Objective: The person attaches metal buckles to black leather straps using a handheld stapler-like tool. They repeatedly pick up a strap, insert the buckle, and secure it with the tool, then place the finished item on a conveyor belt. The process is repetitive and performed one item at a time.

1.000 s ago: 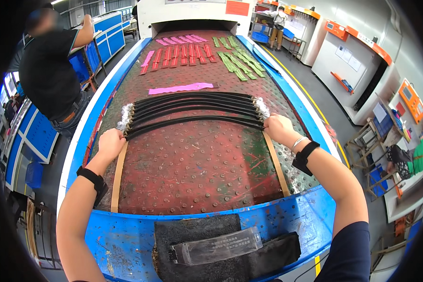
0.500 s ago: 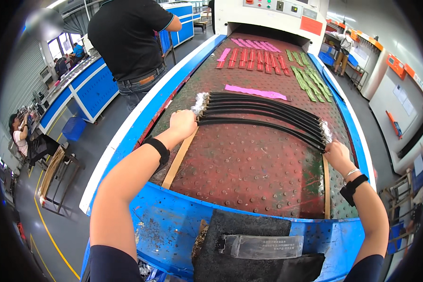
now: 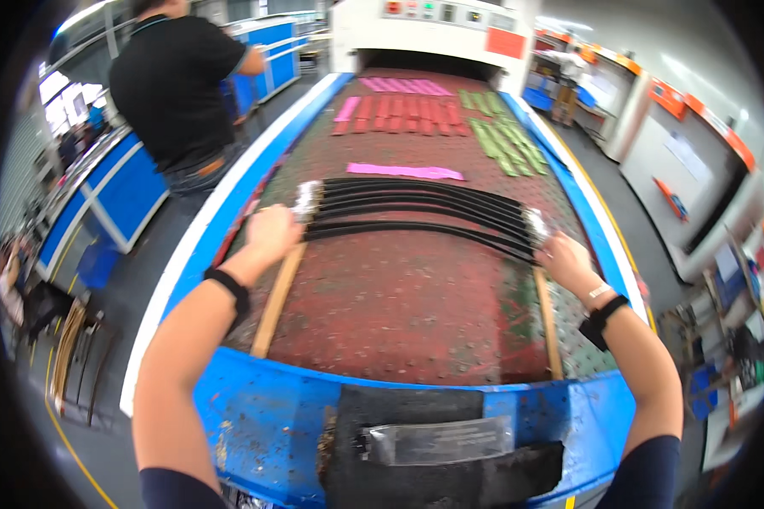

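At the conveyor belt's (image 3: 390,314) left edge, the left hand (image 3: 273,232) grasps the left end of the nearest black strips (image 3: 399,226). The whole row bows across the belt between the hands, the others lying just beyond, toward the far edge. Near the right edge, the right hand (image 3: 565,261) pinches the nearest strips' right end.

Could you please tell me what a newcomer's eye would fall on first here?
Probably the black cords arching across the studded reddish bed, between the left hand and right hand. Next, the bright pink strips, red strips and green strips farther up the bed, before the machine's dark opening.
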`<state>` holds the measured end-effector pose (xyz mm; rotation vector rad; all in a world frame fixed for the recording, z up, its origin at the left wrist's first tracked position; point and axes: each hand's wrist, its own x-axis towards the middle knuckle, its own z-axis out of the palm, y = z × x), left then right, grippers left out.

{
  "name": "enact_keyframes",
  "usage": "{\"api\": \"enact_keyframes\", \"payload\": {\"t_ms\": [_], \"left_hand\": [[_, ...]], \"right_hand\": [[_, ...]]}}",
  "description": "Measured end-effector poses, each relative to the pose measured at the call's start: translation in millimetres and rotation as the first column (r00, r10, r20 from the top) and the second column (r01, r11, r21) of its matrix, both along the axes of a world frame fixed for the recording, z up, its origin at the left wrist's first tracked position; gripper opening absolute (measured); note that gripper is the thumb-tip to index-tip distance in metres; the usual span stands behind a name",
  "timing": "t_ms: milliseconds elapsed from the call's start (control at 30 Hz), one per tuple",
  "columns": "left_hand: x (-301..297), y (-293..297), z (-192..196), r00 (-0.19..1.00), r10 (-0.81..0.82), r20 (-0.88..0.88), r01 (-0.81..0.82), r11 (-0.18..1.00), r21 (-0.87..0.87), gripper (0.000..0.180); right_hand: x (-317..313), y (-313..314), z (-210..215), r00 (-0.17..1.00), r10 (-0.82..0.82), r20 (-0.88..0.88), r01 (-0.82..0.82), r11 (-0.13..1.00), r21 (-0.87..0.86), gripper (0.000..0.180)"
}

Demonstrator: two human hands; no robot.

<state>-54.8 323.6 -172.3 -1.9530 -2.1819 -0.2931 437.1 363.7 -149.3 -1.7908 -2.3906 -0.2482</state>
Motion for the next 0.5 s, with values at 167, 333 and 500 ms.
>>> {"api": "enact_keyframes", "payload": {"t_ms": [167, 333, 500], "left_hand": [[-13.8, -3.0, 1.8, 0.995, -0.097, -0.001, 0.096, 0.979, 0.180, 0.011], [-8.2, 8.4, -4.3, 0.993, -0.112, 0.030, 0.108, 0.988, 0.107, 0.012], [-16.4, 8.6, -12.6, 0.995, -0.103, 0.001, 0.102, 0.988, 0.118, 0.014]], "right_hand": [[16.2, 18.0, -1.5, 0.997, 0.074, -0.005, -0.072, 0.988, 0.137, 0.015], [25.4, 23.5, -13.3, 0.999, 0.048, 0.021, -0.050, 0.997, 0.065, 0.009], [19.5, 37.3, -26.2, 0.997, 0.065, 0.043, -0.068, 0.994, 0.081, 0.008]]}}
